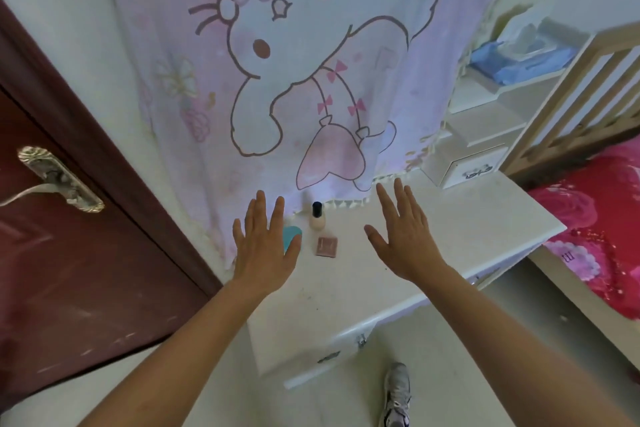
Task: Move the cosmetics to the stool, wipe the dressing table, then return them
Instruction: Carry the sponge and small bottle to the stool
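Observation:
On the white dressing table (450, 218) stand three cosmetics near the back left. A foundation bottle (316, 218) with a black cap is upright. A small pink square compact (327, 246) lies flat in front of it. A teal round object (291, 237) lies to their left, partly hidden by my left hand (265, 250). That hand hovers open, palm down, fingers spread, just left of the bottle. My right hand (403, 236) hovers open over the table's middle, right of the compact. Neither hand holds anything. No stool is in view.
A pink cartoon curtain (311, 62) hangs behind the table. A dark red door (69, 270) with a metal handle stands left. White drawers (474, 166) and shelves with a blue tissue pack (519, 59) sit at the right, beside a bed with a red floral cover (595, 218). My shoe (396, 392) is below.

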A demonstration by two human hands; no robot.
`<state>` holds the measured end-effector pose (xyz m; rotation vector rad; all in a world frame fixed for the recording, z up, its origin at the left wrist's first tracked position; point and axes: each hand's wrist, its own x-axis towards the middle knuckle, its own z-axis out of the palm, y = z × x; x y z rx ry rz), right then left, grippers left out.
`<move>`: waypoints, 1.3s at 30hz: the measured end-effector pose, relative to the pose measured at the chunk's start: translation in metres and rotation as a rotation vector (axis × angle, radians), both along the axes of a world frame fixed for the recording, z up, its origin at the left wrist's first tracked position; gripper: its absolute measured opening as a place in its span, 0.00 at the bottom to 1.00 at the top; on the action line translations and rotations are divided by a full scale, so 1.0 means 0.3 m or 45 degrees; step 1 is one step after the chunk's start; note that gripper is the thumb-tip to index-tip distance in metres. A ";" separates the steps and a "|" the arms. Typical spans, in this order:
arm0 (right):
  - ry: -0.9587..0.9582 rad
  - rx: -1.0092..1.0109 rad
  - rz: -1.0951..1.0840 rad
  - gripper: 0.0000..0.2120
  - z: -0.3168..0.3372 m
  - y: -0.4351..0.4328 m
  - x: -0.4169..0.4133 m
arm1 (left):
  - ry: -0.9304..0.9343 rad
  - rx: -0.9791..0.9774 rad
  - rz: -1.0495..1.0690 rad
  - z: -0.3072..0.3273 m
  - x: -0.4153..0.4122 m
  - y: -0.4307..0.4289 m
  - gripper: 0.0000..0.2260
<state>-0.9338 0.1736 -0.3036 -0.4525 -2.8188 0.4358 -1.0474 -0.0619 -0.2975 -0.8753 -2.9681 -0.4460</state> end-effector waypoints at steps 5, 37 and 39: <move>-0.142 -0.140 0.245 0.35 -0.105 0.134 -0.251 | -0.114 -0.019 0.233 -0.119 -0.085 0.087 0.34; -0.353 -0.490 0.319 0.18 -0.561 0.041 -0.660 | -0.448 0.365 0.512 -0.596 -0.253 0.143 0.30; -0.324 -0.445 0.408 0.18 -0.496 0.034 -0.659 | -0.387 0.387 0.593 -0.529 -0.226 0.106 0.31</move>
